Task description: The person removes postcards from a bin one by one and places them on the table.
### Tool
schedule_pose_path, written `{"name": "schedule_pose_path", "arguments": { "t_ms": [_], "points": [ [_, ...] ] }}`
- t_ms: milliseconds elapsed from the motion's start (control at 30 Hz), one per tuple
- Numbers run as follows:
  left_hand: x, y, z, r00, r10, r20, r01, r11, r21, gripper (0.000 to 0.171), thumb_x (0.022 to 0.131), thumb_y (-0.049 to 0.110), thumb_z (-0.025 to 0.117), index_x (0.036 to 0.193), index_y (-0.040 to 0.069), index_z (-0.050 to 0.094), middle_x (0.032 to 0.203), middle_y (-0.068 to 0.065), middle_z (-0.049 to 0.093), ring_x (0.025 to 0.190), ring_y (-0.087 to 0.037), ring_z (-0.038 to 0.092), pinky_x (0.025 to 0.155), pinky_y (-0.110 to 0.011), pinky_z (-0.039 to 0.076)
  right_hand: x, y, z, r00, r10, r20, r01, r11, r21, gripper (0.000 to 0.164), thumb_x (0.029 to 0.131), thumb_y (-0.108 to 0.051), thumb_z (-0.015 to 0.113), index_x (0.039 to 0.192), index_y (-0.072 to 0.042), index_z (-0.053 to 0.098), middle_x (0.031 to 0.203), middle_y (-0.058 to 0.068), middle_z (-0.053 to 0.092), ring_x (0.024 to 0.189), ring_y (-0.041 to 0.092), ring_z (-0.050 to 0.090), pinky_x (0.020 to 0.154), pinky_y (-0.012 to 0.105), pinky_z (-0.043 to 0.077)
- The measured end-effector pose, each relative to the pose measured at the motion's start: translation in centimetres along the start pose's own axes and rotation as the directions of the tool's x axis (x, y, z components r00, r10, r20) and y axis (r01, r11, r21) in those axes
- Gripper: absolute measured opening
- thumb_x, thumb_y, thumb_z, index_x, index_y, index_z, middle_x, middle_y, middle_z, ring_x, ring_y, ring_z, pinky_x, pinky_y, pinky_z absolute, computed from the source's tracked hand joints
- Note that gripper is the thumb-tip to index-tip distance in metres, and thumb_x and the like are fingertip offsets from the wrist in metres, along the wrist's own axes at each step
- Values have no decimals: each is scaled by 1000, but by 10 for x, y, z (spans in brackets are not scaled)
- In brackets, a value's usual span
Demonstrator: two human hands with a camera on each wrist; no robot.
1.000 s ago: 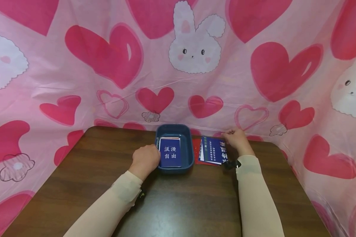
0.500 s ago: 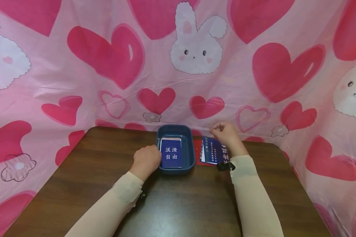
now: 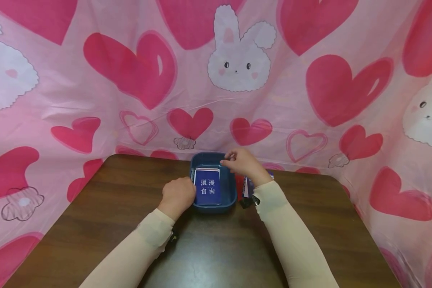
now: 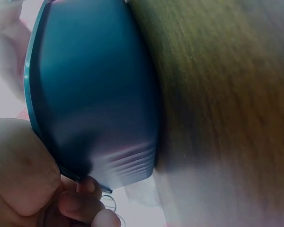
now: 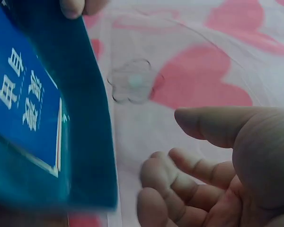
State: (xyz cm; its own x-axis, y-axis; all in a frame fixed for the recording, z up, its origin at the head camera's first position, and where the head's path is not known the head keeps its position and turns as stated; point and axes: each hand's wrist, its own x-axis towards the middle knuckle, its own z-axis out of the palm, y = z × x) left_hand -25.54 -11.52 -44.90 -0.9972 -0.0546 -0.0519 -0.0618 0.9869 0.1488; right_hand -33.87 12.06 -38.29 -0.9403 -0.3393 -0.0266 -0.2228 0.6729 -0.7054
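A dark blue plastic bin (image 3: 212, 209) stands on the table with a stack of cards (image 3: 207, 197) inside, the top one blue with white Chinese characters. My left hand (image 3: 179, 195) holds the bin's left side; in the left wrist view its fingers (image 4: 80, 205) curl at the rim, with the thumb side over the edge. My right hand (image 3: 245, 165) is over the bin's far right corner. In the right wrist view the right hand (image 5: 199, 175) shows its thumb and fingers apart, nothing between them.
To the right of the bin, partly hidden under the right wrist, lie a red card (image 3: 239, 185) and several blue and white cards (image 3: 247, 188). The wooden table (image 3: 209, 252) meets a pink curtain (image 3: 140, 132) with hearts and rabbits at its back.
My right hand has moved left from the right end of the loose cards, across them, to the bin's far right corner. The left hand has stayed at the bin.
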Motion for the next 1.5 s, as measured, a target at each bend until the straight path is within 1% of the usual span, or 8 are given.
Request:
{"name": "schedule_pose_path", "arguments": {
  "t_ms": [267,500,633,767,967,1100,1367,1500],
  "points": [
    [0,1,-1,1000,15,27,-15,1000,2,39,107,36,72,122,1,77,95,-16,79,74,-33,70,73,-56,70,29,-22,32,986,86,139,-72,992,-104,54,104,-37,82,143,-2,70,117,19,81,94,34,83,84,44,72],
    [0,-1,-2,1000,8,5,-8,1000,-6,36,110,33,67,119,1,78,94,-17,79,72,-34,72,70,-57,70,49,-25,54,971,143,193,-97,969,-229,48,103,-35,84,134,-1,71,115,18,80,89,30,82,79,42,72],
    [0,-3,-3,1000,0,2,0,1000,-20,36,111,33,63,118,1,79,93,-17,80,72,-34,72,68,-57,69,75,-11,73,959,206,197,-141,943,-300,51,100,-38,87,129,0,69,102,16,78,75,29,80,62,39,69],
    [1,-4,-2,1000,-2,5,2,1000,-30,39,113,34,61,119,1,79,93,-17,79,71,-33,71,68,-56,69,101,13,88,952,246,183,-162,909,-384,71,91,-49,94,138,-1,69,108,13,80,81,27,80,74,43,71],
    [1,-2,-1,1000,14,-2,-14,1000,-16,37,113,33,61,117,1,79,91,-16,78,70,-33,71,67,-56,69,72,3,87,971,206,124,-135,895,-424,89,87,-54,97,152,-3,63,135,16,78,116,32,77,113,57,63],
    [1,-1,-1,1000,14,4,-14,1000,-4,35,111,33,64,116,1,79,88,-15,77,68,-31,69,65,-55,69,48,-13,81,972,207,114,-144,902,-407,88,89,-45,97,156,-3,59,141,19,75,123,36,76,116,58,61],
    [1,-1,-1,1000,3,20,-2,1000,-2,38,109,35,68,120,0,78,91,-15,78,70,-31,69,67,-54,69,50,-15,77,988,149,50,-114,896,-429,80,84,-33,103,147,-1,65,135,17,78,116,33,76,116,54,62],
    [1,-1,-2,1000,5,18,-5,1000,-2,41,107,36,71,123,0,77,97,-17,80,74,-34,71,70,-56,69,49,-16,68,994,109,30,-92,938,-334,77,88,-20,98,153,-2,61,143,20,74,122,36,75,118,54,61]
  ]
}}
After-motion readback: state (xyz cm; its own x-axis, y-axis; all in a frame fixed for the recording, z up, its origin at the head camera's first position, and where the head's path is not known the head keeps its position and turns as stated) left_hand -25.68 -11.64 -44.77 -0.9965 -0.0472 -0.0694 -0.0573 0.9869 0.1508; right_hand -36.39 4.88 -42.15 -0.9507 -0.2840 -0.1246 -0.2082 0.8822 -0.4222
